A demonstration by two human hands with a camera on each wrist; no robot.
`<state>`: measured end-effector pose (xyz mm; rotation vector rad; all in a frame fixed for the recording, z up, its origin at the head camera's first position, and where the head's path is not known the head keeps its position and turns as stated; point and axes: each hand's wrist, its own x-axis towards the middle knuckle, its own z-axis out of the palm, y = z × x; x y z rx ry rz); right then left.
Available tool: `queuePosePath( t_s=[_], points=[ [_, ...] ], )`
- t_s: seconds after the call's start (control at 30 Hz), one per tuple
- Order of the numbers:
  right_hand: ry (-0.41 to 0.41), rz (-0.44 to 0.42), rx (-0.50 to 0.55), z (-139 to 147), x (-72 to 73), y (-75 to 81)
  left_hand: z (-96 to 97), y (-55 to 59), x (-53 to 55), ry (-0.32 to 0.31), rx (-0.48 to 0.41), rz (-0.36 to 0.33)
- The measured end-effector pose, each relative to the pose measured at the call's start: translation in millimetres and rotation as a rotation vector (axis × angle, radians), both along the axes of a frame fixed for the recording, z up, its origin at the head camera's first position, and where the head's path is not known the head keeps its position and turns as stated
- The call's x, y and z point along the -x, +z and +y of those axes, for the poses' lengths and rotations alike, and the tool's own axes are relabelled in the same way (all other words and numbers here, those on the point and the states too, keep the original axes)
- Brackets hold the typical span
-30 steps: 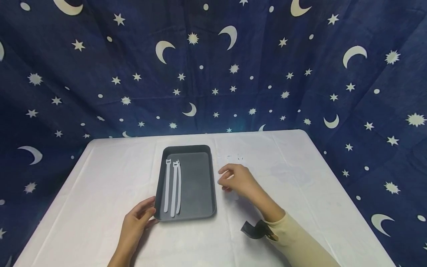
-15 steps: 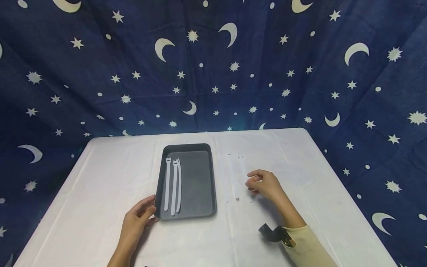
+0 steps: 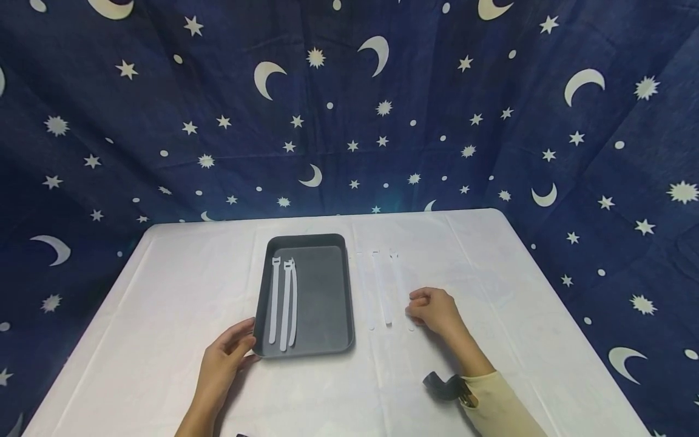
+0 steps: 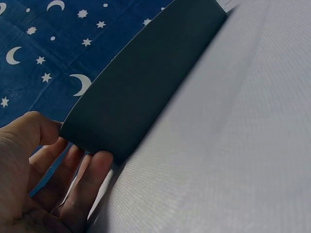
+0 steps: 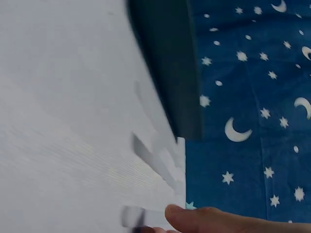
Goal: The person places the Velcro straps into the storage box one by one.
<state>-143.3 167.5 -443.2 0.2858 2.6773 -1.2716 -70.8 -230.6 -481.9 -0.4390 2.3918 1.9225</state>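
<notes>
In the head view, my left hand [image 3: 221,364] grips the near left corner of a dark grey tray [image 3: 327,303], with the thumb at the rim and fingers against the outer wall. Three white cable straps [image 3: 273,303] with slotted heads lie lengthwise along the tray's left side. Right of the tray, more white straps lie on the white cloth, faint against it. My right hand [image 3: 435,311] pinches the rightmost strap [image 3: 400,276] near its lower end. The right wrist view shows the thumb [image 5: 194,218] beside that strap's end; the other fingers are mostly cut off.
A white cloth [image 3: 153,315] covers the table. Behind it hangs a dark blue curtain [image 3: 218,176] with moons and stars. A black curved piece [image 3: 442,386] sticks out at the right sleeve. Two more straps [image 3: 380,288] lie between tray and right hand.
My right hand has moved right and slightly toward me, from beside the tray to the rightmost strap, and its fingers have closed there. The left hand stays on the tray.
</notes>
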Motion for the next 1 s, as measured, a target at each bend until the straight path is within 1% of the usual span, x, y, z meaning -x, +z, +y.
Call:
queuePosePath(
  t_s=[0.2, 0.4, 0.77, 1.0],
  points=[
    [-0.020, 0.094, -0.131, -10.7, -4.8, -5.3, 0.3, 0.4, 0.3, 0.002, -0.007, -0.004],
    [-0.045, 0.130, -0.192, -18.4, -4.6, -7.4, 1.1, 1.9, 0.2, 0.005, -0.006, -0.005],
    [-0.027, 0.141, -0.217, -21.0, -2.7, -7.0, 1.0, 1.3, 0.2, 0.013, 0.003, -0.011],
    [-0.025, 0.155, -0.209, -21.7, -1.2, -7.6, 1.6, 1.1, 0.1, 0.018, 0.002, -0.012]
  ],
)
